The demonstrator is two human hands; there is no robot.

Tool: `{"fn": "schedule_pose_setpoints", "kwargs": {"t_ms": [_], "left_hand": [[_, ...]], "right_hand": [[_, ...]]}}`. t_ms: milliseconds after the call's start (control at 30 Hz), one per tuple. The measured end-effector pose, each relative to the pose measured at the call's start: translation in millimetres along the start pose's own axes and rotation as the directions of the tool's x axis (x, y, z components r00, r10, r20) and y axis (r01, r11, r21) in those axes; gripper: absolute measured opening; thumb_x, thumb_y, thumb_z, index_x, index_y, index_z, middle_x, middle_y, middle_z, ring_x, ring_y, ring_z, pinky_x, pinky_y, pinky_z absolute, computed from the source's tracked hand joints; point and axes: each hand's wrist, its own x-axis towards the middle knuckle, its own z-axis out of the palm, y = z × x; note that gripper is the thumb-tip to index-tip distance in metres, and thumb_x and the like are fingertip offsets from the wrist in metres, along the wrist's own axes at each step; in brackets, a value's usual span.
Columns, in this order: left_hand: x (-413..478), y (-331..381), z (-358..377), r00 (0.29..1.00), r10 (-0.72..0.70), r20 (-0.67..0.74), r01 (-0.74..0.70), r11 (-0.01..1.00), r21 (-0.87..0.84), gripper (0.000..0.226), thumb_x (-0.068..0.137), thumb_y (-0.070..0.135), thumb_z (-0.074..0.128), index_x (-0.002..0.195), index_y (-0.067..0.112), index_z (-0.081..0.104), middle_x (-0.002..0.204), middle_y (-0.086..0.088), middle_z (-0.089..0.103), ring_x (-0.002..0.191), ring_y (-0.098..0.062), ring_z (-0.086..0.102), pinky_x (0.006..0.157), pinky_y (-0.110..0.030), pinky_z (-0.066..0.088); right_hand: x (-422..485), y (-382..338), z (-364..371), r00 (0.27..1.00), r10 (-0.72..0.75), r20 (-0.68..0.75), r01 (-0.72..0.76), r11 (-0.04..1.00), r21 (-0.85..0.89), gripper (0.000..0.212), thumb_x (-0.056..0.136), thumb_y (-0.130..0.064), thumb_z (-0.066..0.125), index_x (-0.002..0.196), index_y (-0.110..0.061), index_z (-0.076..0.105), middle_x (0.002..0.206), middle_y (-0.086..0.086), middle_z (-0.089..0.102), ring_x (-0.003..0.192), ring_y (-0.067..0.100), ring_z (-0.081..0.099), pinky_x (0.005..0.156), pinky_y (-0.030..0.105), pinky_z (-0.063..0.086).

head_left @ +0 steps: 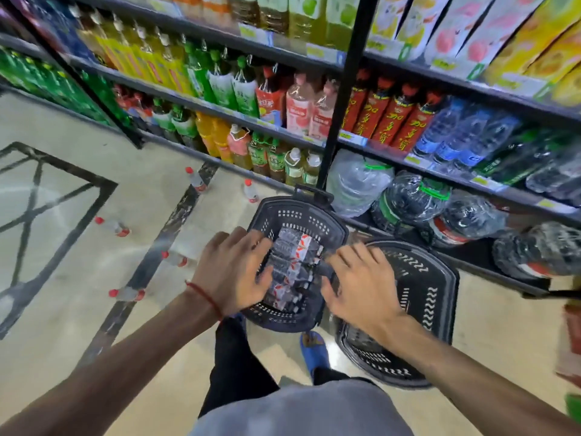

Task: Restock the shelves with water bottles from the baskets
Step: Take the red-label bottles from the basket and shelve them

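I have both hands low over the baskets. My left hand [232, 275] is spread, with the fingers only a little bent, and its fingertips lie on the left end of the water bottles [295, 259]. My right hand [361, 284] is spread too, and its fingertips reach toward the right end of the same bottles. Neither hand holds anything as far as I can see, but the picture is blurred here.

The bottles lie on their sides, packed close together in the near basket [298, 209], with white and red labels. I judge them small and light enough for one hand each. The thin plastic will probably give under pressure and the film is smooth. So I would take each one around the middle, on the label, and not by the cap.

A second basket [424, 297] stands just to the right of the first one; I cannot tell what is inside it. Several loose bottles [127, 294] with red caps lie on the floor [78, 247] to the left. Behind the baskets are the shelves [446, 170], full of drinks, with big water jugs [358, 180] on the lowest level.
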Motion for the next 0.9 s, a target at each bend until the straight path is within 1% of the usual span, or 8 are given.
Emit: {"fn": "schedule_pose_setpoints", "kwargs": {"t_ms": [167, 267, 333, 467, 600, 700, 800, 900], "left_hand": [[64, -62, 18, 0.972, 0.231, 0.049, -0.232, 0.972, 0.022, 0.043, 0.084, 0.047, 0.049, 0.109, 0.017, 0.067, 0.107, -0.002, 0.066, 0.100, -0.029, 0.062, 0.081, -0.043, 0.048], [90, -88, 24, 0.923, 0.373, 0.097, -0.378, 0.925, 0.041, 0.045, 0.085, 0.047, 0.049, 0.110, 0.015, 0.068, 0.108, -0.003, 0.068, 0.100, -0.029, 0.062, 0.079, -0.043, 0.048], [103, -98, 27, 0.877, 0.463, 0.125, -0.473, 0.879, 0.058, 0.045, 0.085, 0.047, 0.047, 0.110, 0.015, 0.068, 0.106, -0.004, 0.069, 0.098, -0.029, 0.063, 0.077, -0.042, 0.049], [121, -102, 32, 0.814, 0.558, 0.164, -0.569, 0.822, 0.028, 0.047, 0.087, 0.047, 0.043, 0.110, 0.016, 0.068, 0.106, -0.003, 0.068, 0.098, -0.030, 0.062, 0.078, -0.043, 0.051], [134, -79, 40, 0.757, 0.625, 0.191, -0.638, 0.770, 0.011, 0.040, 0.085, 0.042, 0.054, 0.109, 0.014, 0.069, 0.105, -0.003, 0.069, 0.096, -0.030, 0.062, 0.073, -0.041, 0.053], [149, -65, 60, 0.696, 0.691, 0.195, -0.707, 0.707, 0.019, 0.035, 0.084, 0.040, 0.062, 0.108, 0.015, 0.069, 0.103, -0.001, 0.069, 0.095, -0.027, 0.063, 0.070, -0.039, 0.055], [169, -56, 85, 0.628, 0.745, 0.225, -0.768, 0.639, 0.026, 0.035, 0.083, 0.042, 0.064, 0.107, 0.017, 0.069, 0.100, -0.001, 0.068, 0.094, -0.026, 0.062, 0.071, -0.037, 0.050], [188, -49, 113, 0.551, 0.789, 0.270, -0.825, 0.565, 0.033, 0.034, 0.085, 0.044, 0.062, 0.108, 0.019, 0.068, 0.100, 0.001, 0.067, 0.094, -0.024, 0.061, 0.071, -0.035, 0.047]], "right_hand": [[31, -33, 9, 0.962, 0.273, -0.002, -0.273, 0.962, -0.024, 0.033, 0.085, -0.046, 0.064, 0.101, -0.018, 0.073, 0.095, 0.002, 0.063, 0.094, 0.029, 0.057, 0.083, 0.043, 0.037], [40, -58, 15, 0.913, 0.407, -0.023, -0.407, 0.913, -0.004, 0.030, 0.086, -0.044, 0.063, 0.097, -0.018, 0.073, 0.095, 0.002, 0.065, 0.093, 0.030, 0.058, 0.087, 0.045, 0.042], [43, -72, 16, 0.874, 0.485, -0.031, -0.485, 0.875, 0.007, 0.029, 0.085, -0.042, 0.062, 0.094, -0.017, 0.071, 0.094, 0.003, 0.065, 0.091, 0.030, 0.058, 0.084, 0.044, 0.041], [38, -92, 27, 0.809, 0.587, -0.009, -0.587, 0.809, 0.029, 0.028, 0.084, -0.042, 0.058, 0.090, -0.016, 0.066, 0.091, 0.005, 0.061, 0.090, 0.032, 0.057, 0.078, 0.044, 0.039], [18, -97, 45, 0.760, 0.649, -0.028, -0.646, 0.760, 0.065, 0.028, 0.084, -0.041, 0.059, 0.094, -0.016, 0.065, 0.090, 0.005, 0.060, 0.088, 0.033, 0.056, 0.075, 0.044, 0.041], [15, -99, 65, 0.709, 0.705, 0.001, -0.701, 0.705, 0.107, 0.027, 0.087, -0.040, 0.059, 0.094, -0.016, 0.068, 0.091, 0.005, 0.062, 0.090, 0.032, 0.057, 0.077, 0.045, 0.044], [20, -102, 87, 0.680, 0.731, 0.050, -0.731, 0.672, 0.124, 0.032, 0.088, -0.041, 0.055, 0.098, -0.015, 0.070, 0.095, 0.003, 0.063, 0.094, 0.030, 0.057, 0.080, 0.044, 0.044], [24, -104, 110, 0.598, 0.797, 0.089, -0.801, 0.590, 0.097, 0.036, 0.086, -0.045, 0.054, 0.100, -0.016, 0.071, 0.097, 0.002, 0.064, 0.099, 0.026, 0.051, 0.081, 0.042, 0.041]]}}
